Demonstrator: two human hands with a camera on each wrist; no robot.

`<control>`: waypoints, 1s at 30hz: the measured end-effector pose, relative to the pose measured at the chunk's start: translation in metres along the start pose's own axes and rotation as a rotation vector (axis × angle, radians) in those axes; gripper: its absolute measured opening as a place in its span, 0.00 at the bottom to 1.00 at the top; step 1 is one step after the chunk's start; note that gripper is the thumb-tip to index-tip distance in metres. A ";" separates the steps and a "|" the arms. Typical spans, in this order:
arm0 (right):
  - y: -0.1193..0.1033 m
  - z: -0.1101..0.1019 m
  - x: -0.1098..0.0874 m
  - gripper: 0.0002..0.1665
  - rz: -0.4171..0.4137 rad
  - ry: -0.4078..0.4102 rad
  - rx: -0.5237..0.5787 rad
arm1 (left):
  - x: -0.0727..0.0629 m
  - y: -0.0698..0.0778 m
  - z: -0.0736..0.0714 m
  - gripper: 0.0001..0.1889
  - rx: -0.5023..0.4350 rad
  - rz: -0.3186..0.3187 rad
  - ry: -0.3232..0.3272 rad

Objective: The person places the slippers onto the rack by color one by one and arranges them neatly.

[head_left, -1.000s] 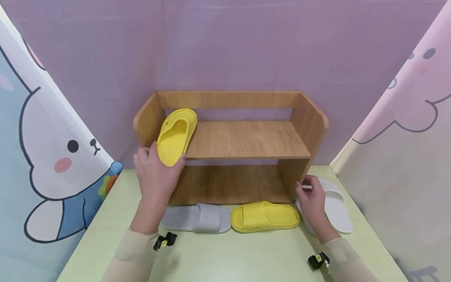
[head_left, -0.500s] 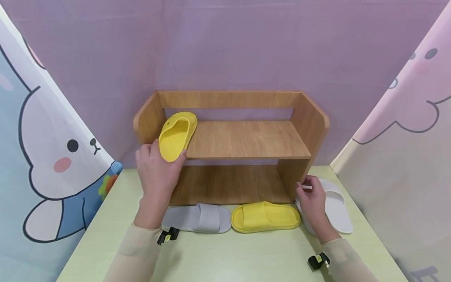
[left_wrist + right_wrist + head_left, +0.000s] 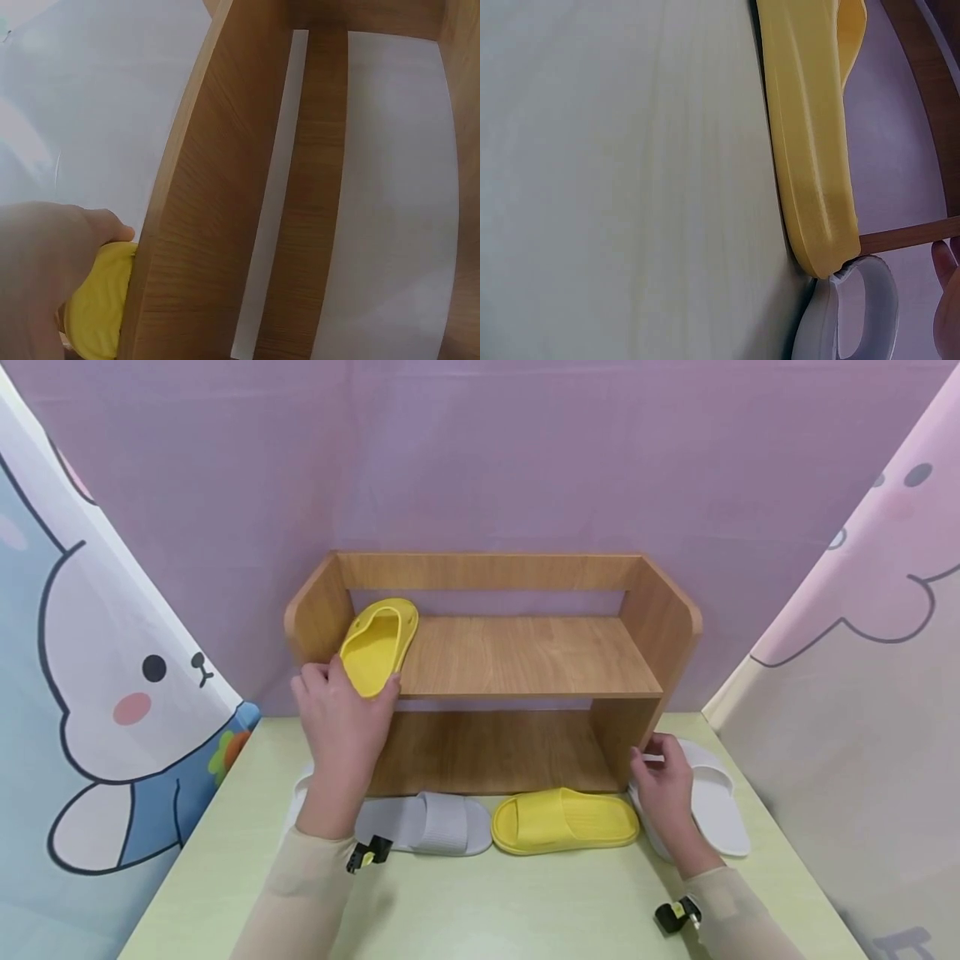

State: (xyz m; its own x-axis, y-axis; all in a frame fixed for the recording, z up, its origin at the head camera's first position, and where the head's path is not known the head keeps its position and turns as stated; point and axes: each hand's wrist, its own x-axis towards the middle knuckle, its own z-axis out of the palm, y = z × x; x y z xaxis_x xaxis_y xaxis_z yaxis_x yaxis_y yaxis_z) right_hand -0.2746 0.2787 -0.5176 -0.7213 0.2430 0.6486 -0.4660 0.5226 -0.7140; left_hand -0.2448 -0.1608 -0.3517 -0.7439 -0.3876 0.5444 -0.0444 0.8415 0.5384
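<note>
My left hand (image 3: 347, 718) grips the heel end of a yellow slipper (image 3: 378, 643), thumb on one side and fingers on the other. The slipper lies toe-back at the left of the rack's upper shelf, near the side panel. In the left wrist view, the yellow slipper (image 3: 101, 300) shows beside the panel edge, partly covered by the hand (image 3: 45, 270). Down at the lower right, my right hand (image 3: 667, 781) holds the front edge of the wooden shoe rack (image 3: 525, 652) between thumb and curled fingers. Below it, a pair of white slippers (image 3: 716, 810) is partly hidden by that hand.
A grey slipper (image 3: 420, 822) and a second yellow slipper (image 3: 566, 821) lie sideways along the rack's front on the pale green tabletop (image 3: 480, 910). Part of a white slipper (image 3: 300, 789) peeks out by the left forearm. Cartoon-printed cloth hangs at both sides.
The yellow slipper's heel has come down and back onto the upper shelf. My left hand has shifted slightly right and forward with it. The right hand keeps its place.
</note>
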 end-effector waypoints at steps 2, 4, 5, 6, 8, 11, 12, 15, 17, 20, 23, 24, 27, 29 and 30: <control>-0.011 0.000 -0.001 0.13 -0.002 0.012 0.009 | 0.000 -0.001 0.002 0.46 -0.019 -0.004 0.017; -0.021 -0.001 -0.001 0.13 0.001 0.015 0.020 | -0.001 -0.002 0.004 0.45 -0.043 -0.001 0.044; -0.022 -0.001 -0.001 0.13 0.005 0.012 0.024 | -0.001 -0.003 0.005 0.45 -0.052 0.001 0.057; -0.023 -0.002 -0.001 0.13 0.006 0.011 0.029 | -0.001 -0.003 0.006 0.45 -0.060 0.004 0.067; -0.023 -0.003 -0.001 0.13 0.010 0.009 0.040 | -0.001 -0.004 0.008 0.46 -0.063 0.013 0.086; -0.023 -0.003 -0.001 0.13 0.010 0.006 0.046 | -0.001 -0.005 0.009 0.46 -0.049 0.020 0.101; -0.023 -0.003 -0.001 0.13 0.008 0.005 0.046 | -0.001 -0.005 0.009 0.47 -0.047 0.021 0.107; -0.023 -0.003 -0.001 0.13 0.005 0.003 0.042 | -0.001 -0.005 0.010 0.48 -0.041 0.028 0.122; -0.024 -0.004 -0.001 0.13 0.007 0.002 0.041 | -0.001 -0.006 0.010 0.49 -0.042 0.031 0.125; -0.024 -0.004 -0.001 0.13 0.014 -0.001 0.042 | -0.002 -0.007 0.009 0.50 -0.038 0.029 0.119; -0.019 -0.003 -0.001 0.13 0.022 -0.004 0.035 | -0.003 -0.009 0.006 0.50 -0.042 0.036 0.119; -0.015 -0.002 -0.001 0.13 0.022 -0.003 0.035 | -0.004 -0.010 0.005 0.50 -0.048 0.048 0.125; -0.001 0.001 0.000 0.14 0.018 0.000 0.024 | -0.006 -0.016 0.002 0.47 -0.094 0.110 0.157; 0.007 0.001 0.001 0.15 0.017 0.001 0.023 | -0.008 -0.022 0.001 0.46 -0.128 0.163 0.178; 0.011 0.002 0.001 0.15 0.016 -0.002 0.023 | -0.008 -0.025 0.000 0.45 -0.143 0.188 0.186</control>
State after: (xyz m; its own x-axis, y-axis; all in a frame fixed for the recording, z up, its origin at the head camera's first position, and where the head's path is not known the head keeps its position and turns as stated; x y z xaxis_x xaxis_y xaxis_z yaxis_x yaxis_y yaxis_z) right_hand -0.2810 0.2832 -0.5249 -0.7301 0.2493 0.6363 -0.4661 0.4993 -0.7304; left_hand -0.2376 -0.1783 -0.3699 -0.5943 -0.3030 0.7449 0.1870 0.8488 0.4945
